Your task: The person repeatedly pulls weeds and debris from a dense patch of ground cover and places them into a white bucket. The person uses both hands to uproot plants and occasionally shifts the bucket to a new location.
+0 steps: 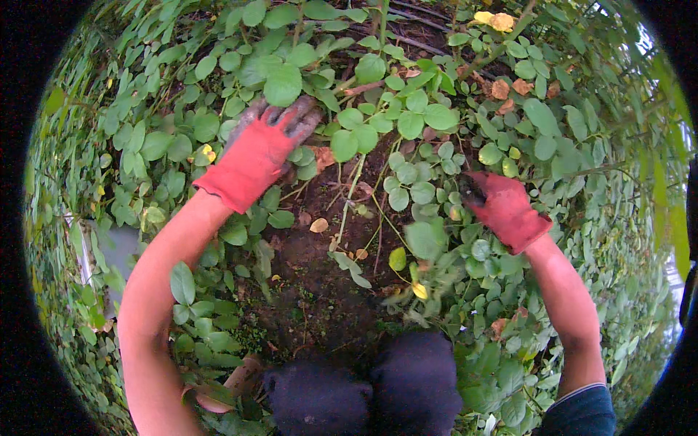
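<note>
My left hand (258,149), in a red work glove with dirty grey-coated fingers, reaches into the leafy plants at the upper left. Its fingers are stretched and apart, lying against the foliage, with a broad green leaf (282,84) over the fingertips. My right hand (502,207), gloved the same way, is lower among the leaves on the right. Its dark fingers bend inward beside a cluster of small rounded leaves (414,178); whatever they grip is hidden. Between the hands, a thin green stem (352,190) slants down toward bare soil (309,254).
Dense green foliage surrounds the soil on both sides. My dark-clad knees (416,381) are at the bottom. Dry brown leaves (500,89) and a yellow bloom (494,19) show at the upper right. Thin dark lines (418,43) run along the ground at the top. A grey flat surface (120,254) shows at left.
</note>
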Available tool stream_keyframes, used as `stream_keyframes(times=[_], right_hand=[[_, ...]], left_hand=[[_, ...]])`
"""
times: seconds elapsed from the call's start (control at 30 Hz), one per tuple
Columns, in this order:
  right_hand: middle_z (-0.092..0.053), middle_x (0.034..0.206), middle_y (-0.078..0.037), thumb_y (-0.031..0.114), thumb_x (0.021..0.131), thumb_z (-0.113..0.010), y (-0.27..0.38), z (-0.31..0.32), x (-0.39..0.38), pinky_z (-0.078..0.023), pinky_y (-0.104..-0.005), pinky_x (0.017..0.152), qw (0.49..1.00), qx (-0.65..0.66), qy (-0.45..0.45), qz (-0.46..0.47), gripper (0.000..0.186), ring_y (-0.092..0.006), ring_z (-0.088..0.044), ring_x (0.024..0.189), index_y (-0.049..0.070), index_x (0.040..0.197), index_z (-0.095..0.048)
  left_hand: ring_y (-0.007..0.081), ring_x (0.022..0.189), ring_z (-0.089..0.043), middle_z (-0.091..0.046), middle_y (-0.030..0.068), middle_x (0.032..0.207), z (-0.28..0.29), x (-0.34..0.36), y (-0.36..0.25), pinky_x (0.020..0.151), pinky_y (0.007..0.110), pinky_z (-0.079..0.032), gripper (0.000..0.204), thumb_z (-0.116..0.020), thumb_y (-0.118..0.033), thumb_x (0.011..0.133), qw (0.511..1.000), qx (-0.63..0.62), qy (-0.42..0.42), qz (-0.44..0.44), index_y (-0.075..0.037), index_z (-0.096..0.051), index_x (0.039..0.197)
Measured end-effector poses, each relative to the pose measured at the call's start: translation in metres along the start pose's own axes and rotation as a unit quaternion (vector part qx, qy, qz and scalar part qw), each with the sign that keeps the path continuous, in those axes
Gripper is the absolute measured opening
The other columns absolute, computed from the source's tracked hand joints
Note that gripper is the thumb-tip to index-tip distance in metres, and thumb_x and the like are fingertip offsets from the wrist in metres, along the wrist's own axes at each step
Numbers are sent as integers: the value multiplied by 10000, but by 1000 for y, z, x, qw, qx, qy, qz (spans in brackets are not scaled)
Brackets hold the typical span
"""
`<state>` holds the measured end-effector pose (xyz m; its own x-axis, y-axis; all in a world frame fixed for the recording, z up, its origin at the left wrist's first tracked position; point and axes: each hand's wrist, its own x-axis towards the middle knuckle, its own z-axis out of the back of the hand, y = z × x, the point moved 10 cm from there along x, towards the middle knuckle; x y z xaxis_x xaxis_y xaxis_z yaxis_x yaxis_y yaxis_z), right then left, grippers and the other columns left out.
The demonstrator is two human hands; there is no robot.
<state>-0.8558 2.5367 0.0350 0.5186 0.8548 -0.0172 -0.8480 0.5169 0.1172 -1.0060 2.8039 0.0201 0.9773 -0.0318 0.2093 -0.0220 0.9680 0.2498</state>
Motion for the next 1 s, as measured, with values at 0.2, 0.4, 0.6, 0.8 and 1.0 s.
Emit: stream_keyframes(times=[0.2,0.4,0.6,0.8,1.0], right_hand=[[-644,1083,-139,209,849,-681,104,17,29,-547,-426,794,964,28,-166,206,413,-357,-656,904,107,1242,-606],[-634,1135,-142,287,855,-612,94,-124,77,-558,-449,780,941,-182,238,155,365,-348,-664,928,99,1168,-620],[-659,969,-178,318,848,-614,33,-141,44,-546,-452,753,943,-191,253,99,343,-359,-657,889,69,1084,-631],[-663,951,-209,378,805,-665,10,-139,76,-526,-470,781,996,-3,84,5,424,-394,-639,893,24,1035,-624],[-660,951,-218,361,779,-685,7,-134,114,-519,-472,793,942,277,-158,-103,430,-398,-635,901,15,1028,-627]], left_hand=[[268,1288,-469,-395,72,1495,1,-1,-11,1101,453,-343,833,-740,-171,674,1000,19,-23,5,-185,-412,1440],[289,1307,-460,-405,72,1490,3,-2,-9,1118,459,-329,814,-753,-173,675,998,7,-61,18,-174,-431,1423],[309,1329,-434,-417,87,1470,-16,-12,-2,1126,469,-321,750,-712,-118,708,999,-6,-16,36,-188,-449,1407],[329,1342,-420,-410,110,1473,-9,-10,1,1128,481,-317,757,-702,-98,705,997,-31,-57,34,-189,-457,1416],[318,1353,-404,-414,103,1473,-14,-6,-5,1141,470,-299,753,-734,-150,710,998,-55,7,43,-183,-462,1412]])
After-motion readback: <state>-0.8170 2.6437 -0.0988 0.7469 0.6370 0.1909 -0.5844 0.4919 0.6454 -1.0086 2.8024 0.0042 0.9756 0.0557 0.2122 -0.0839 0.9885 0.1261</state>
